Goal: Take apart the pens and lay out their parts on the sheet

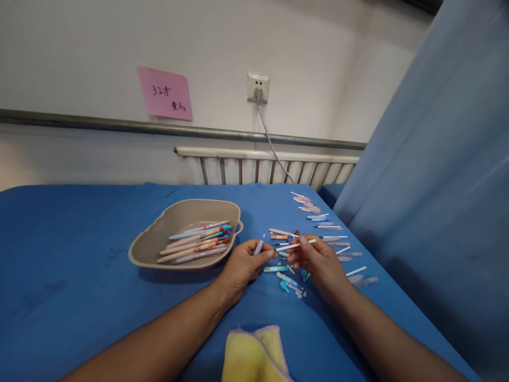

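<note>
Head view: one white refill (296,245) held between two hands, dark tip at left hand (243,268), shaft pinched by right hand (323,265), apparently for steadiness; fingers narrow on both. One lilac tube (258,247) also gripped in left hand. Pens (194,246) gathered in one bin (137,260), likely against rolling; overlapped, count cannot be told. Many pen parts (342,244) laid in groups along right edge of blue sheet (79,228), seemingly for sorting. One yellow cloth (248,355) placed nearest.

We hold one slim, straight white refill (287,247) in the right hand (321,265), near horizontal, dark tip at the left hand (244,265). We grip one short lavender pen part (258,248), tilted, in the left hand.
</note>
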The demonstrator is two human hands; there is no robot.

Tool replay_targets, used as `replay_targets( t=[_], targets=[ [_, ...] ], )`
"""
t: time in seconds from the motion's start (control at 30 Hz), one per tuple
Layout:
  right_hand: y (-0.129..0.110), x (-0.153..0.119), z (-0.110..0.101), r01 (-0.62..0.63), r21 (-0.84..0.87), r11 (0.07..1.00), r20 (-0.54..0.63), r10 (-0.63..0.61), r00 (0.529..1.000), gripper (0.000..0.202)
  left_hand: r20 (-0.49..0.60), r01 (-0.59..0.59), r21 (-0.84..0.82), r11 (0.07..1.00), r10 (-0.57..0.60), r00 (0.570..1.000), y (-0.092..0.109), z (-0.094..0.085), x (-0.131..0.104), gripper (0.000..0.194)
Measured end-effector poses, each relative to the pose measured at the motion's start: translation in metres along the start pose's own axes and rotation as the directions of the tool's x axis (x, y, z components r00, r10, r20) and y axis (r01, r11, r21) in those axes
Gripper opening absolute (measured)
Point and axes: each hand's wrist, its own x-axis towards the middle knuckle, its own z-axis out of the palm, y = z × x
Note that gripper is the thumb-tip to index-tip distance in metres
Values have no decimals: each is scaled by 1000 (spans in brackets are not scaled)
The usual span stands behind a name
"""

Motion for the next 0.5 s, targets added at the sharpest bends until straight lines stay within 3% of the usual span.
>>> replay_targets(
  t=[0.17,0.27,0.5],
  targets=[
    [3,1,1,-140,180,974,-12,145,989,30,-131,-185,170,968,208,969,2,3,-1,24],
    [4,1,3,-192,204,960,14,193,981,29,-105,-276,271,922,314,944,1,4,-4,20],
    [4,-3,9,-233,243,942,16,237,971,25,-46,-379,419,825,436,899,-4,6,-12,16]
  ],
)
